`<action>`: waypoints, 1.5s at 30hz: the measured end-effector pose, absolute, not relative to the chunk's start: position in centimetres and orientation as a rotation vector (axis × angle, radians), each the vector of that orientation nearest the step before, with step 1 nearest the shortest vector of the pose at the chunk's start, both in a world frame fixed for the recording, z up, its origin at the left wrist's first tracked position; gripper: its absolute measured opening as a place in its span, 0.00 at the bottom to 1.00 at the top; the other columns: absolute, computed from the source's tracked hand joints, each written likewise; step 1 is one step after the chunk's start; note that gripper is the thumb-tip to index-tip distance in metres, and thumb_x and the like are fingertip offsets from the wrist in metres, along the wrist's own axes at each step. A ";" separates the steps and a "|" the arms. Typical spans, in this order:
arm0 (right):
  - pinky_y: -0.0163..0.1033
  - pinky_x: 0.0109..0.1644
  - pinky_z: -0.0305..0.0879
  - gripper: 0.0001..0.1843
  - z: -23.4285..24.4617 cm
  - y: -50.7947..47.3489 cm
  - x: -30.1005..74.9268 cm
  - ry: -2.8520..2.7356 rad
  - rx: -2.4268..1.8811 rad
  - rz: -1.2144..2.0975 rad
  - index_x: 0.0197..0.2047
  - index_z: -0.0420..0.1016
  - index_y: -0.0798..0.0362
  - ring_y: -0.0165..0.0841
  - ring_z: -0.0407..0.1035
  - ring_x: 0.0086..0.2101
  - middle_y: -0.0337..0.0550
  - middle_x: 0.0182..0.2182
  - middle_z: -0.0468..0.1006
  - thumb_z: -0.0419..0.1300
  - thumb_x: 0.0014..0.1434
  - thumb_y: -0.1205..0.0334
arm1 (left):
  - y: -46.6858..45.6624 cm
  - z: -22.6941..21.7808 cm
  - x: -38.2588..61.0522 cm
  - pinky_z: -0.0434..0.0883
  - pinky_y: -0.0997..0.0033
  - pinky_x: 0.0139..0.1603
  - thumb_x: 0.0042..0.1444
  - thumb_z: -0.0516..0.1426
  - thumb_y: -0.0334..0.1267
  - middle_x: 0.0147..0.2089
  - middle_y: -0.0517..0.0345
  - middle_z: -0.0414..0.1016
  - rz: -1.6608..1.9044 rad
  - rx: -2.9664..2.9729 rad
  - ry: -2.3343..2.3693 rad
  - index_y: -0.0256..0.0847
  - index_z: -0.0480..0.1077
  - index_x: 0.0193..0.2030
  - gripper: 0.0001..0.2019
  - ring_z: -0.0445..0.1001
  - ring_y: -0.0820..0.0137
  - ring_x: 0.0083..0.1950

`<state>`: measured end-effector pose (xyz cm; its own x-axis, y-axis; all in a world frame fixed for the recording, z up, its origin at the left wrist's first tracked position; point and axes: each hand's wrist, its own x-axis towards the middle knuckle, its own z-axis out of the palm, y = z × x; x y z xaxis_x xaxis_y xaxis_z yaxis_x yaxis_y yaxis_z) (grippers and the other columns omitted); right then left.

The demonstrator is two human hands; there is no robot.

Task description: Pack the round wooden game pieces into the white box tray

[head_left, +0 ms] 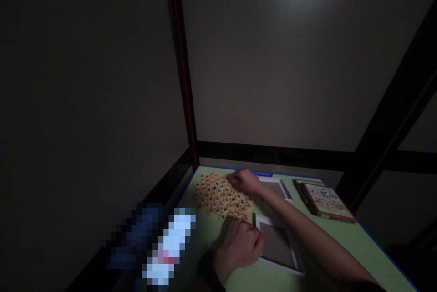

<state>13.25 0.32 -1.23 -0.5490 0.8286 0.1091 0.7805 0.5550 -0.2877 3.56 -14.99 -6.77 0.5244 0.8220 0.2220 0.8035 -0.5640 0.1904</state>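
Note:
Many round wooden xiangqi pieces with red and black characters lie spread in one patch on the pale green table. My left hand, with a dark band on its wrist, is at the near edge of the patch. Its fingers are curled in, and what they may hold is hidden. Reaching farther across, my right hand is at the far right edge of the pieces. Its fingers bend down together among them, with the tips out of sight. A shallow white-rimmed box lies beside my left hand, partly under my right forearm.
Another white-rimmed tray lies behind my right forearm. Flat printed boxes are stacked at the table's right side. Grey wall panels stand behind the table. A pixelated patch covers something at the left edge.

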 end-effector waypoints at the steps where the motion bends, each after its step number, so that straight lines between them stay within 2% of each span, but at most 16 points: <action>1: 0.34 0.41 0.62 0.11 -1.1 1.3 12.1 -2.591 -1.390 0.269 0.37 0.82 0.55 0.37 0.76 0.39 0.50 0.37 0.84 0.57 0.57 0.72 | -14.9 -6.9 3.6 0.69 0.65 0.38 0.62 0.51 0.38 0.31 0.50 0.82 0.451 2.686 1.436 0.40 0.79 0.32 0.16 0.78 0.65 0.32; 6: 0.36 0.43 0.66 0.15 -1.2 4.3 8.9 -2.716 -1.541 0.157 0.46 0.81 0.53 0.43 0.76 0.46 0.54 0.46 0.82 0.60 0.56 0.68 | -14.8 -7.0 3.7 0.70 0.65 0.40 0.63 0.50 0.39 0.32 0.49 0.81 0.382 2.667 1.488 0.39 0.79 0.34 0.17 0.78 0.63 0.35; 13: 0.37 0.43 0.68 0.14 -1.8 5.1 8.1 -2.825 -1.537 0.104 0.46 0.81 0.53 0.43 0.77 0.45 0.55 0.46 0.82 0.59 0.58 0.67 | -14.9 -6.6 3.9 0.71 0.61 0.46 0.66 0.45 0.40 0.36 0.46 0.81 0.281 2.612 1.499 0.38 0.79 0.38 0.21 0.79 0.61 0.40; 20: 0.35 0.43 0.65 0.20 -1.7 5.4 8.4 -2.754 -1.405 0.098 0.54 0.75 0.58 0.41 0.75 0.46 0.58 0.49 0.79 0.54 0.59 0.73 | -14.9 -7.4 4.0 0.72 0.59 0.48 0.67 0.45 0.42 0.37 0.46 0.81 0.334 2.582 1.528 0.38 0.79 0.39 0.21 0.79 0.60 0.42; 23: 0.33 0.43 0.63 0.18 -1.2 5.1 8.9 -2.717 -1.322 0.132 0.49 0.77 0.58 0.38 0.74 0.44 0.55 0.46 0.80 0.55 0.56 0.75 | -14.8 -7.2 3.9 0.71 0.61 0.48 0.66 0.47 0.41 0.38 0.47 0.81 0.431 2.493 1.647 0.40 0.79 0.39 0.19 0.78 0.60 0.45; 26: 0.33 0.41 0.62 0.14 -0.7 4.1 10.4 -2.690 -1.257 0.171 0.41 0.79 0.58 0.35 0.73 0.39 0.49 0.39 0.81 0.57 0.53 0.75 | -14.3 -5.5 3.4 0.70 0.66 0.46 0.66 0.47 0.39 0.39 0.50 0.81 0.513 2.368 1.787 0.42 0.78 0.39 0.17 0.78 0.64 0.43; 30: 0.32 0.40 0.63 0.15 -0.6 0.8 14.5 -2.644 -1.215 0.223 0.42 0.79 0.56 0.33 0.72 0.35 0.46 0.38 0.80 0.58 0.52 0.75 | -11.9 -1.9 0.9 0.69 0.70 0.42 0.66 0.47 0.37 0.43 0.53 0.80 0.481 2.243 2.058 0.43 0.75 0.41 0.14 0.78 0.66 0.42; 32: 0.33 0.41 0.63 0.15 -0.9 -1.8 16.9 -2.609 -1.139 0.309 0.41 0.79 0.55 0.34 0.72 0.36 0.45 0.37 0.79 0.58 0.52 0.76 | -9.8 -0.6 -1.2 0.69 0.70 0.44 0.66 0.47 0.36 0.45 0.49 0.78 0.450 2.257 2.171 0.40 0.73 0.45 0.13 0.77 0.65 0.45; 36: 0.36 0.44 0.64 0.13 -2.1 -7.5 20.5 -2.567 -1.141 0.363 0.45 0.75 0.55 0.36 0.72 0.40 0.47 0.40 0.78 0.57 0.57 0.73 | -4.8 -0.1 -5.6 0.68 0.67 0.51 0.61 0.47 0.23 0.49 0.41 0.76 0.304 2.356 2.241 0.33 0.71 0.48 0.15 0.75 0.62 0.52; 39: 0.37 0.43 0.65 0.10 -3.2 -10.4 21.3 -2.609 -1.241 0.324 0.44 0.73 0.56 0.37 0.72 0.39 0.50 0.41 0.76 0.56 0.59 0.73 | -1.8 -0.6 -8.0 0.69 0.66 0.53 0.58 0.49 0.22 0.49 0.37 0.77 0.233 2.339 2.194 0.30 0.72 0.47 0.15 0.75 0.60 0.53; 42: 0.39 0.44 0.66 0.09 -4.1 -11.4 21.2 -2.667 -1.304 0.205 0.42 0.74 0.57 0.38 0.72 0.39 0.50 0.40 0.76 0.55 0.59 0.74 | 0.1 -1.0 -9.3 0.71 0.70 0.52 0.56 0.52 0.23 0.48 0.41 0.79 0.167 2.261 2.172 0.32 0.75 0.46 0.15 0.77 0.62 0.52; 45: 0.42 0.47 0.66 0.08 -4.7 -11.2 21.3 -2.698 -1.295 0.102 0.41 0.74 0.57 0.40 0.71 0.41 0.50 0.39 0.75 0.57 0.59 0.73 | 1.1 -1.3 -9.9 0.70 0.74 0.53 0.58 0.51 0.24 0.52 0.44 0.79 0.183 2.192 2.184 0.35 0.75 0.51 0.17 0.77 0.66 0.54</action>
<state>21.25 -11.18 -4.72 -0.6171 0.7802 0.1029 0.7702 0.6256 -0.1244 -9.87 1.11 -1.28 0.0006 0.9985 0.0540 0.9936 -0.0067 0.1129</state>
